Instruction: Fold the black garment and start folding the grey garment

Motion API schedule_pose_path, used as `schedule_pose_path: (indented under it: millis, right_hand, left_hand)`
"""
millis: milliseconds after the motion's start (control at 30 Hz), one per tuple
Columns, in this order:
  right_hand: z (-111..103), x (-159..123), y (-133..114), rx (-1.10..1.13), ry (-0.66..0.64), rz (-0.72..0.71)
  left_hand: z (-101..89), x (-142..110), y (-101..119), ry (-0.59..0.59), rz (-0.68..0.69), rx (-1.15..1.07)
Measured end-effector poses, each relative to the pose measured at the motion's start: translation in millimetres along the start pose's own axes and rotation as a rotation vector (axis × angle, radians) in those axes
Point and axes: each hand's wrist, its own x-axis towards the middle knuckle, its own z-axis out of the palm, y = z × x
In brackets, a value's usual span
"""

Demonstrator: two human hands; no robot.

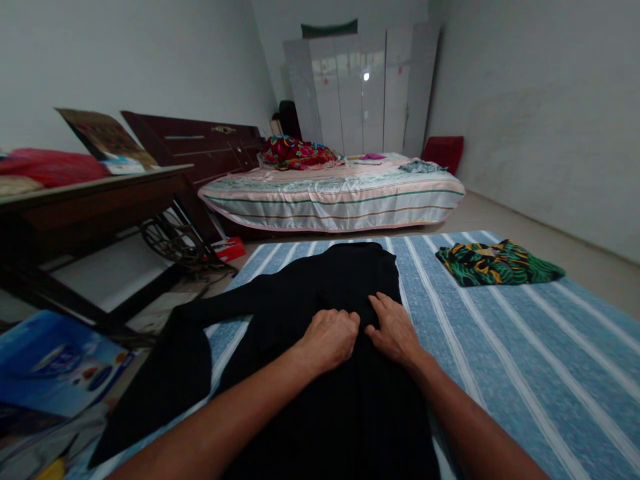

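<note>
A black long-sleeved top [295, 293] lies spread over a blue and white striped sheet, one sleeve reaching out to the left. Near its middle, my left hand [331, 335] is closed, its curled fingers gripping the black cloth. Just to the right, my right hand [394, 328] rests on the same top with thumb and fingers apart. A small gap separates the two hands. The lower part of the top runs out of view between my forearms. A folded green, black and yellow patterned garment [500, 263] lies farther right on the striped sheet [530, 360].
Beyond the striped sheet stands a bed [330, 200] with a red floral quilt [297, 153]. On the left are a sewing-machine table [95, 190] and a blue box [57, 363]. A pale wardrobe [350, 93] stands at the back, near a red object [443, 153].
</note>
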Motion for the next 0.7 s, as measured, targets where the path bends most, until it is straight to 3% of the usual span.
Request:
schedule_pose_path:
  millis: [133,300,467,700]
  right_hand:
    - [0,1,3,0.061,-0.011,0.01]
    - [-4,4,6,0.143,-0.055,0.032]
    - [-6,6,8,0.2,-0.051,0.044]
    - [2,4,3,0.05,0.028,-0.005]
  left_hand:
    - [4.1,-3,3,-0.069,0.006,0.0]
    - [14.0,-5,1,-0.045,0.045,0.001]
    - [10.5,-5,-1,-0.074,0.061,0.004]
    - [8.5,-9,0,-0.062,0.094,-0.03]
